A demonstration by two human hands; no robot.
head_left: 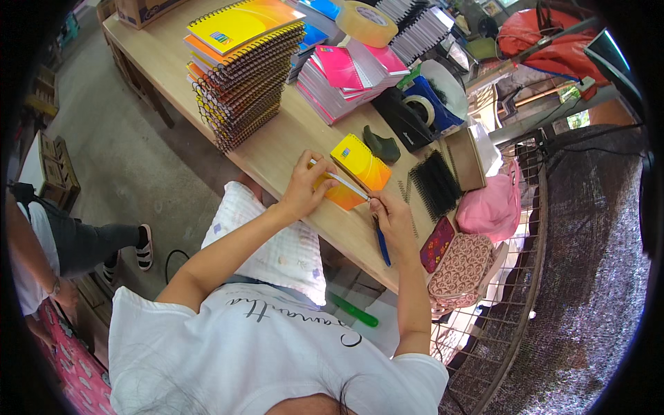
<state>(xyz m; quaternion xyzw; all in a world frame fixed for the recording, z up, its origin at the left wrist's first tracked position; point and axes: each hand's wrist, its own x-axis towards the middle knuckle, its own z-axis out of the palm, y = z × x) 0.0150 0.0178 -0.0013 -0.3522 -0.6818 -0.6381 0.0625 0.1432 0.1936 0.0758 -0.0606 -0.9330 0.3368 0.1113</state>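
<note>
My left hand [304, 188] grips one end of a small notebook [346, 198] with a yellow-orange cover, its white page edge turned up. At the opposite end, the fingers of my right hand [393, 216] pinch the same notebook near its corner. A slim blue handle [382, 243] shows beneath my right hand; whether the hand holds it too is unclear. Just beyond lies a yellow-orange spiral notebook [361, 162], beside a dark green object [380, 144]. Loose wire spirals [405, 190] and a bundle of black binding coils [436, 185] rest to the right of it.
A tall stack of spiral notebooks [242, 97] stands at the far left of the table [277, 142]. Pink booklets [346, 79], a tape roll [365, 23] and a black box [404, 119] sit farther back. Patterned pouches [462, 266] line the right edge. Another person [76, 232] is at left.
</note>
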